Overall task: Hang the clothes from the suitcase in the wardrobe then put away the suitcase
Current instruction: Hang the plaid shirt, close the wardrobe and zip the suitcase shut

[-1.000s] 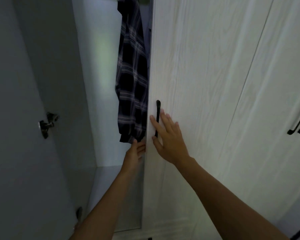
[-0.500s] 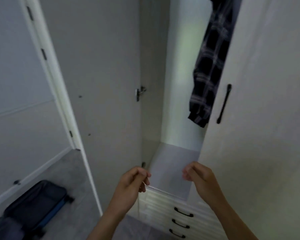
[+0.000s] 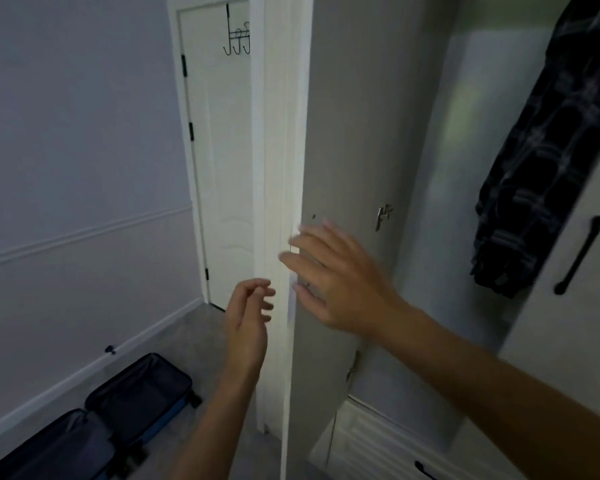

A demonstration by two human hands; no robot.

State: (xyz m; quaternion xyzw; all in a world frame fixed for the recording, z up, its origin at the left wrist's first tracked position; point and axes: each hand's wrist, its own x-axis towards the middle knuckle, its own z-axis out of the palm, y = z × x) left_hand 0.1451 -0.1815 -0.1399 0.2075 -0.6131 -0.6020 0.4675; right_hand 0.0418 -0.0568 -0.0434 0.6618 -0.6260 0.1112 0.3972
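One plaid shirt (image 3: 548, 161) hanging, navy suitcase (image 3: 139, 393) open

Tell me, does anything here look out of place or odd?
Nothing looks damaged or spilled. The one untidy thing is the dark suitcase, lying splayed open on the floor by the wall. The wardrobe door stands open, with a plaid shirt hanging inside.

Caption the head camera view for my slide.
Right hand spread at the open wardrobe door, left hand loosely curled; plaid shirt hangs inside, suitcase open on the floor.
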